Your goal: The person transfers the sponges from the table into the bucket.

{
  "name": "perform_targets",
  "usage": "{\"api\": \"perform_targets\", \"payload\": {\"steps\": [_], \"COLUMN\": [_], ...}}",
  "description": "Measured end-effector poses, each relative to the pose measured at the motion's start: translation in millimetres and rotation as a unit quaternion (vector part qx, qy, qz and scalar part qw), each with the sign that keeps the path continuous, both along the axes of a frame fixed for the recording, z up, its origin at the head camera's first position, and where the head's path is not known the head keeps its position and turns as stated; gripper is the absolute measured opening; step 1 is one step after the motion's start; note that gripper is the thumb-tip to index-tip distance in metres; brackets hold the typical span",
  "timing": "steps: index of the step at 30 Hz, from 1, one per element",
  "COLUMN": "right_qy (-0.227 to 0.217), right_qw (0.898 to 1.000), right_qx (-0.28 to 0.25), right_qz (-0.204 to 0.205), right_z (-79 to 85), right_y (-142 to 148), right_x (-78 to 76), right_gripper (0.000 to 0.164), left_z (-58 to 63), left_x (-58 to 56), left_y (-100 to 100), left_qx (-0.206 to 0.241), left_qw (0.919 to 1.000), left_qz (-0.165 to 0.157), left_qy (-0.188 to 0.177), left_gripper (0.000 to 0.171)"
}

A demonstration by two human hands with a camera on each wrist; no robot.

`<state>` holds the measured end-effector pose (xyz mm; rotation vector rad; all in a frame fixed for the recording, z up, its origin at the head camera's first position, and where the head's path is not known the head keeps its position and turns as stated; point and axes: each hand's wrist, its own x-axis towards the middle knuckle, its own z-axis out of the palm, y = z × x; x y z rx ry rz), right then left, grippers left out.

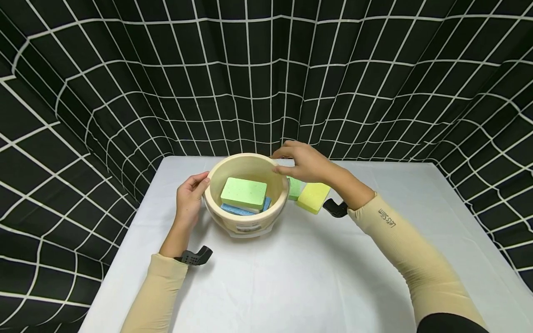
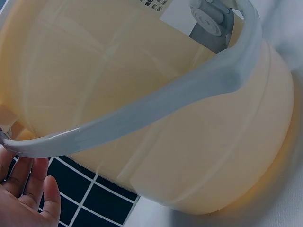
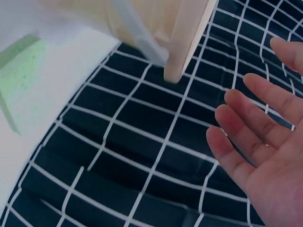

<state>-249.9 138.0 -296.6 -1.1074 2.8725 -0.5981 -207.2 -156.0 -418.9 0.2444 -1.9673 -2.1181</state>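
A cream bucket (image 1: 250, 165) stands at the back of the table, slightly left of the middle. My left hand (image 1: 189, 199) grips its left rim, the thumb on top and the fingers outside. In the left wrist view the bucket's grey handle (image 2: 142, 113) crosses its side, close above the fingers. Inside, a light green sponge (image 1: 243, 192) lies over a blue sponge (image 1: 237, 210), with a whitish edge showing between. My right hand (image 1: 304, 162) hovers at the right rim, its fingers spread and holding nothing; the right wrist view shows them apart from the bucket.
Right of the bucket, a yellow sponge (image 1: 314, 196) and a green sponge (image 1: 294, 188) lie on the white tablecloth (image 1: 325, 277), the green one partly hidden. Black cloth with a white grid (image 1: 287, 83) hangs behind and along both sides.
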Motion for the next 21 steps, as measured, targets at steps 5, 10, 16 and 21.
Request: {"api": "perform_targets", "payload": {"steps": [5,10,16,21], "right_qy": [-0.004,-0.018,-0.039,-0.06], "right_qw": [1.0,0.999,0.998,0.997], "right_qx": [-0.006,0.003,0.013,0.021], "right_qz": [-0.021,-0.028,-0.039,-0.044], "right_z": [-2.6,-10.6,-22.6,-37.8], "right_y": [16.2,32.5,46.2,55.8], "right_x": [2.0,1.3,-2.4,-6.8], "right_gripper": [0.036,0.038,0.038,0.04], "left_z": [0.1,-0.3,-0.6,-0.8], "left_x": [-0.1,-0.4,0.4,0.0], "left_y": [0.3,0.6,0.1,0.1], "left_qx": [0.003,0.001,0.003,0.012], "left_qw": [1.0,1.0,1.0,0.9999], "left_qz": [0.002,0.0,0.006,0.006], "left_qy": [0.0,-0.004,-0.006,-0.001], "left_gripper": [0.031,0.031,0.03,0.03]}}
